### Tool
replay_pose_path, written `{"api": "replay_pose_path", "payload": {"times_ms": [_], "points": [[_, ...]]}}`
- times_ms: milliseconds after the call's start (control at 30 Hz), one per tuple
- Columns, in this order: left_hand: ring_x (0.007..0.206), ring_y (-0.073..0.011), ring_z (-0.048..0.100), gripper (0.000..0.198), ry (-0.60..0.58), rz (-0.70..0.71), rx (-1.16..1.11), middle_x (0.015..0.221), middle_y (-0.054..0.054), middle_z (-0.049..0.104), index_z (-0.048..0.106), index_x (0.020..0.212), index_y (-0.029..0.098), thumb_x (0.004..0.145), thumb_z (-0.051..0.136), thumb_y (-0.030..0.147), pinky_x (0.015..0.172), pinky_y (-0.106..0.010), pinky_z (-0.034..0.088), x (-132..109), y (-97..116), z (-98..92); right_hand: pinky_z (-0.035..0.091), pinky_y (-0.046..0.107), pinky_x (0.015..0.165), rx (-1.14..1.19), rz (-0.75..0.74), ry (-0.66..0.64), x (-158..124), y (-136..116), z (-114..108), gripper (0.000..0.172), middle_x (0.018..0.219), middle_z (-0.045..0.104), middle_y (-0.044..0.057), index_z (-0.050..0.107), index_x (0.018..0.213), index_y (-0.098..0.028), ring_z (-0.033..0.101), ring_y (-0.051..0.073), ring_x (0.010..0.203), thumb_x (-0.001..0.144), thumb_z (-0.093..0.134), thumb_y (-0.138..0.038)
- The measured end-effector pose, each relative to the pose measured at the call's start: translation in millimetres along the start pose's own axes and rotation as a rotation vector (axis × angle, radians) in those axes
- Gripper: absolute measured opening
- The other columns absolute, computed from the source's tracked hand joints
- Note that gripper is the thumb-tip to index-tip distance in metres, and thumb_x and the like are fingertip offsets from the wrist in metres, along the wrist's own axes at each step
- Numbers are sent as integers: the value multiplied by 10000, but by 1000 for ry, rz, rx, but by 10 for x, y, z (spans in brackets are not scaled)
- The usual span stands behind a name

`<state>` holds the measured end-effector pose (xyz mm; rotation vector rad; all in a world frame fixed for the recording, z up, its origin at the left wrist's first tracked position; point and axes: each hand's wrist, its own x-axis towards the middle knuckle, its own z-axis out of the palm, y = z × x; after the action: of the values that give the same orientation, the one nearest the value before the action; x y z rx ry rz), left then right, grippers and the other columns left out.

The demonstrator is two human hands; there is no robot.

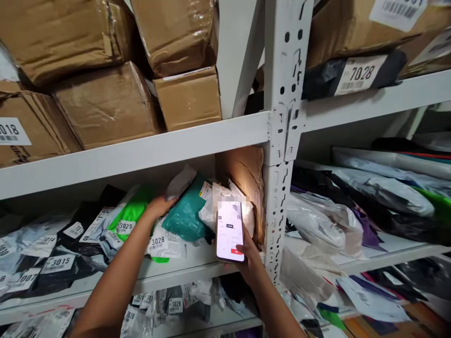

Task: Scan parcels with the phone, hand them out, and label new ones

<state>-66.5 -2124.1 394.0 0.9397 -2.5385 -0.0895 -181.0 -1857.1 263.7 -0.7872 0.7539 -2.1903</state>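
Pale parcel (183, 178): tilted, its upper end towards the right, on the middle shelf (155, 270), below the white beam (134, 155).
My left hand (159, 207): reaching in, fingers at the pale parcel's lower end; I cannot tell whether they close around it.
3028: a white parcel (174, 247) with this number on its label, lying beneath my left hand, near the shelf's front.
Teal parcel (185, 220): bulging and creased, just right of the pale parcel; a white and yellow sticker (205, 190) is near its upper right.
White parcel (207, 214): beside the teal one, partly hidden by my phone.
Phone (229, 230): upright before the white parcel, screen towards me and lit, a pixelated patch over its top edge.
My right hand (251, 253): closed around the phone, thumb at the red button low on the screen.
Cardboard (243, 159): standing behind the phone, brightly lit in part.
Post (279, 103): white metal with slots, right of the cardboard.
7028: the label on a dark parcel (326, 77), upper right.
Clear-wrapped parcel (317, 220): right of the post, among other stacked bags.
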Motion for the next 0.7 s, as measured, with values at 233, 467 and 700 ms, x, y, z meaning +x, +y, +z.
{"api": "replay_pose_path", "payload": {"times_ms": [233,467,700], "points": [[1222,-273,573,474,-37,89,-76,1322,-147,620,604,1298,153,933,450,414,963,-309,428,-60,144,126,547,281,371,12,50,47,125,-135,53,889,1005,752,130,229,1511,-207,735,305,766,734,656,-280],[932,-257,680,320,-117,174,-47,995,-170,737,728,914,115,856,417,161,778,-303,448,-246,300,-102,530,247,352,37,143,36,356,-334,95,786,897,769,125,294,1446,-155,738,272,672,738,611,-285],[925,-319,675,593,-229,76,166,975,-177,721,744,929,161,959,248,486,771,-388,487,-403,426,-555,527,236,350,18,144,2,402,-354,76,695,911,764,119,331,1398,-167,748,286,709,762,589,-277]]}}
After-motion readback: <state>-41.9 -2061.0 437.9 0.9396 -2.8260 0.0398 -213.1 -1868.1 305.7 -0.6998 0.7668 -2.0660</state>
